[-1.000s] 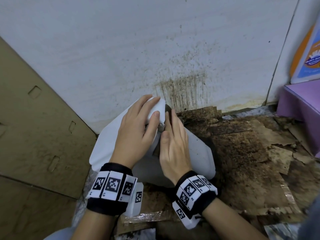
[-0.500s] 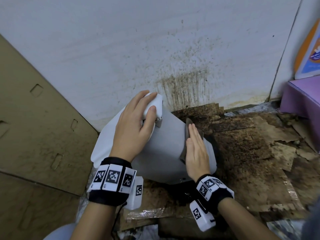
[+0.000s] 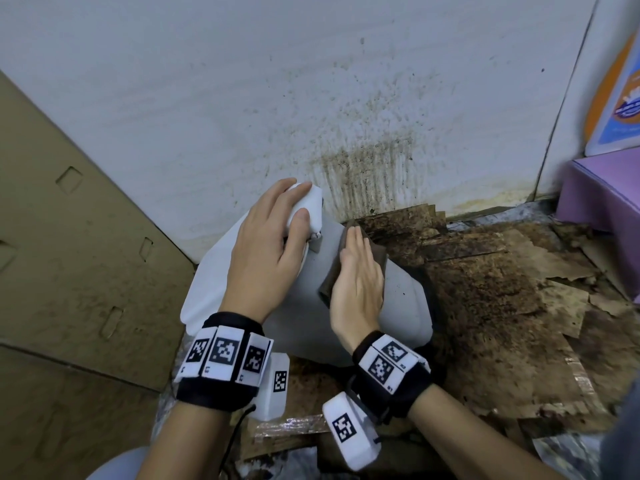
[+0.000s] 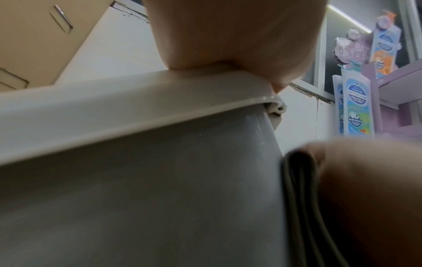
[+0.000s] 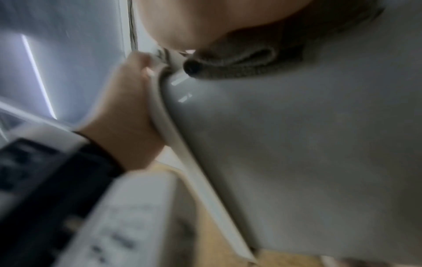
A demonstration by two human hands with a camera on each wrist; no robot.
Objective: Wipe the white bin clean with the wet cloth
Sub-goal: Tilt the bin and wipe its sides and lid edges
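one tilted white bin (image 3: 398, 306), left hand (image 3: 266, 251) curled around its lid corner, flat right hand (image 3: 358, 289) on brown cloth (image 3: 377, 252)

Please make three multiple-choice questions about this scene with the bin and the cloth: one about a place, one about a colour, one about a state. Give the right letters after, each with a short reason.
1. Where does the cloth lie?
A. on the floor beside the bin
B. against the side of the white bin, under the right hand
C. hanging on the wall

2. What colour is the cloth?
A. dark brown-grey
B. bright yellow
C. red

3. What is the left hand doing?
A. resting flat on the floor
B. holding a bottle
C. gripping the bin at its top edge

Answers:
1 B, the head view shows the right hand pressing the cloth flat on the bin's side.
2 A, the folded cloth looks dark brown-grey in the head and right wrist views.
3 C, fingers and thumb curl round the bin's white top edge.
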